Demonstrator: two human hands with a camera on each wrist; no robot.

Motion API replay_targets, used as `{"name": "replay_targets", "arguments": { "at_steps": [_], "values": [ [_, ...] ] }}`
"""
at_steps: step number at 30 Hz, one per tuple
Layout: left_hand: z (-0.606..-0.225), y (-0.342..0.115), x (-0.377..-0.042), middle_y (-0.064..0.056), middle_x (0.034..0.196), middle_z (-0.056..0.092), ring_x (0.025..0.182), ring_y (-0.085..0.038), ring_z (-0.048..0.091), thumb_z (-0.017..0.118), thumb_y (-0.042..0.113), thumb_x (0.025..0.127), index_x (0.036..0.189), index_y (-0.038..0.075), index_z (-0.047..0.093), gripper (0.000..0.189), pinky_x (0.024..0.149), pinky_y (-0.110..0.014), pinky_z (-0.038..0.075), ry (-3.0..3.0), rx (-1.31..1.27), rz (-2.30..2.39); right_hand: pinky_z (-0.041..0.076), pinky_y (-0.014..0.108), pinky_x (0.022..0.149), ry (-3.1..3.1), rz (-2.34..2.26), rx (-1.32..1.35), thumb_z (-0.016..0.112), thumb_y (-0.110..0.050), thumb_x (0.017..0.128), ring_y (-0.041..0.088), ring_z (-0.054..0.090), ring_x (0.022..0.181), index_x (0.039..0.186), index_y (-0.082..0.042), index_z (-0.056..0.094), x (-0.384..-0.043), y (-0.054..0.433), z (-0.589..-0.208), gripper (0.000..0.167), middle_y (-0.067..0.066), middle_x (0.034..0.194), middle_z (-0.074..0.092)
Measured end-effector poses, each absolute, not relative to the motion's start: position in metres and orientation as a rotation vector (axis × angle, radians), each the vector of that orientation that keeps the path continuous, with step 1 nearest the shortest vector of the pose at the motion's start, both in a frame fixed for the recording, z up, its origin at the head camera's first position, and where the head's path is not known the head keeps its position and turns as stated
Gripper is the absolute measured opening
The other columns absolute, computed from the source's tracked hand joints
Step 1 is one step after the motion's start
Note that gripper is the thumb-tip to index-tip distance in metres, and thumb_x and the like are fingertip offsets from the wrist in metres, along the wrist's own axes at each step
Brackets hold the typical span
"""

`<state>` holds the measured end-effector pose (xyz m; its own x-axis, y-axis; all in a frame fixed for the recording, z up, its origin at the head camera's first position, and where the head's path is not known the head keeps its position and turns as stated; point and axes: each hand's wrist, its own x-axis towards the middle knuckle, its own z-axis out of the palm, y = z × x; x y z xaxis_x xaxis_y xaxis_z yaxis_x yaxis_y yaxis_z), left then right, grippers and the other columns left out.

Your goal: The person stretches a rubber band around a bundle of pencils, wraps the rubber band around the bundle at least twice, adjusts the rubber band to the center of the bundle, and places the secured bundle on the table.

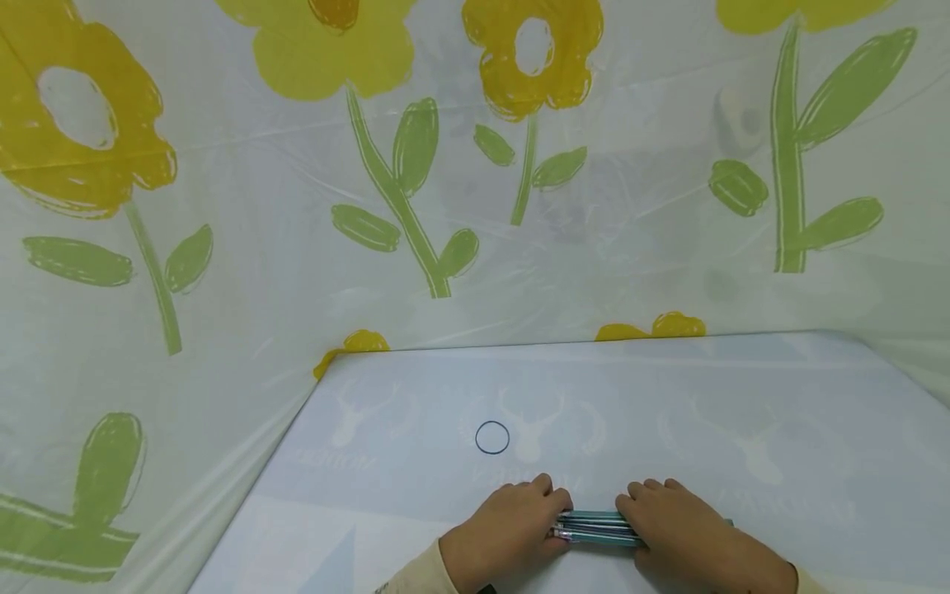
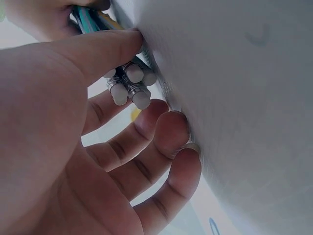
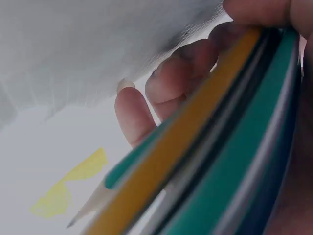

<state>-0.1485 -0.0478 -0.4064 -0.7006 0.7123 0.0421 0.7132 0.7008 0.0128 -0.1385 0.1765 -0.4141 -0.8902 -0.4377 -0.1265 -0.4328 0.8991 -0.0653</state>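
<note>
A bundle of pencils (image 1: 599, 528) lies low over the table, running sideways between both hands in the head view. My left hand (image 1: 512, 524) pinches its eraser end with thumb and index finger. In the left wrist view, white erasers (image 2: 141, 99) with metal collars stick out below the thumb, and the other fingertips (image 2: 171, 134) touch the table surface. My right hand (image 1: 683, 532) grips the bundle further right. The right wrist view shows teal, yellow and dark striped pencils (image 3: 195, 142) across the palm, one with a sharpened point at lower left.
The hands work over a white and pale blue table (image 1: 416, 495) with faint antler prints. A dark blue circle outline (image 1: 492, 437) is on the surface beyond the left hand. A white curtain (image 1: 282, 247) with yellow flowers hangs behind and along the left side.
</note>
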Motion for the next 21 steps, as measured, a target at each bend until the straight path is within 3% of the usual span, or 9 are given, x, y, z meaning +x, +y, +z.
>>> {"name": "replay_targets", "arguments": {
  "at_steps": [8,14,19,21],
  "values": [
    [-0.405,-0.046,-0.148,0.01,0.086,0.057,0.067,0.0,0.047,0.078,0.041,0.085,0.111,0.024,0.067,0.033,0.061,-0.017,0.041,-2.864,-1.201,-0.014,0.049,0.032,0.065,2.89,-0.125,-0.59,0.081,-0.014,0.079,0.008,0.047,0.065,0.089,-0.019,0.059,-0.14,0.18,-0.417,0.024,-0.01,0.072,0.055],
    [-0.402,-0.048,-0.148,0.012,0.09,0.06,0.069,0.001,0.05,0.075,0.049,0.085,0.114,0.026,0.066,0.038,0.058,-0.017,0.038,-2.823,-1.189,-0.031,0.052,0.035,0.064,2.915,-0.094,-0.62,0.081,-0.013,0.078,0.008,0.051,0.064,0.089,-0.019,0.058,-0.14,0.181,-0.415,0.026,-0.008,0.073,0.061],
    [-0.398,-0.05,-0.148,0.011,0.106,0.064,0.088,-0.002,0.057,0.057,0.07,0.089,0.121,0.029,0.063,0.052,0.069,-0.021,0.041,-2.838,-1.114,-0.209,0.05,0.034,0.059,3.0,-0.066,-0.634,0.082,-0.016,0.078,0.009,0.05,0.059,0.087,-0.021,0.06,-0.139,0.18,-0.406,0.024,-0.009,0.07,0.061],
    [-0.395,-0.05,-0.148,0.009,0.112,0.065,0.097,-0.005,0.059,0.046,0.069,0.094,0.124,0.028,0.062,0.054,0.077,-0.026,0.044,-2.826,-1.079,-0.346,0.048,0.033,0.055,3.037,-0.078,-0.65,0.082,-0.018,0.079,0.008,0.048,0.057,0.086,-0.021,0.06,-0.138,0.179,-0.402,0.023,-0.009,0.067,0.06]
  ]
}}
